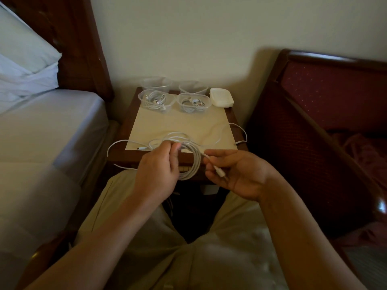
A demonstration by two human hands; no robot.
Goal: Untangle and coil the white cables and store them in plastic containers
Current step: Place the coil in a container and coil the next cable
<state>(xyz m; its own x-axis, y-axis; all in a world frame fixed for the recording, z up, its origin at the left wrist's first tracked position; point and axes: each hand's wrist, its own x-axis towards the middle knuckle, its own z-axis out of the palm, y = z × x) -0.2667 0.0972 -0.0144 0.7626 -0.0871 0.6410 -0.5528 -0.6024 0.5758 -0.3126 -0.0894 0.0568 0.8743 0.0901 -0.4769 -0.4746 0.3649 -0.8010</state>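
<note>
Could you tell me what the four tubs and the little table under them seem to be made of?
The tubs look like thin clear plastic: the coiled cables inside show through their walls. The table appears to be dark reddish wood with a smooth, slightly glossy finish; whether solid or veneer cannot be told.

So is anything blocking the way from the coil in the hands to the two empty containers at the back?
Partly. The two filled containers stand directly in front of the empty containers, so the coil must go over them. Loose cable lies on the table between.

Glossy dark wood nightstand (234,118); matt sheet (178,124), probably paper; clear plastic containers (158,100); smooth white cable (191,162).
</note>
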